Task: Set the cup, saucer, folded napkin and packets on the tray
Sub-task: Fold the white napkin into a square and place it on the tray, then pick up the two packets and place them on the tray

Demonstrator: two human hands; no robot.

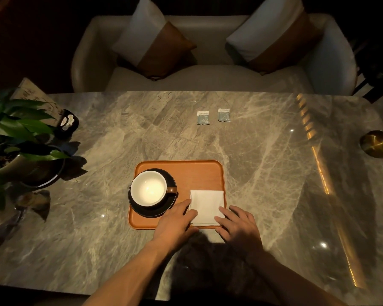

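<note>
An orange tray [199,171] lies on the marble table near me. On its left side a white-lined cup [148,187] with a brown handle stands on a black saucer [173,202]. A folded white napkin [206,205] lies flat in the tray's near right corner. My left hand [175,221] rests its fingers on the napkin's near left corner. My right hand [239,224] touches the napkin's near right corner with spread fingers. Two small pale blue packets, one [203,117] left of the other [224,115], lie on the table beyond the tray.
A potted plant [16,138] in a dark dish stands at the left edge, with a black holder [66,124] behind it. A brass round object [377,143] sits at the far right. A sofa with two cushions [208,78] faces the table's far side.
</note>
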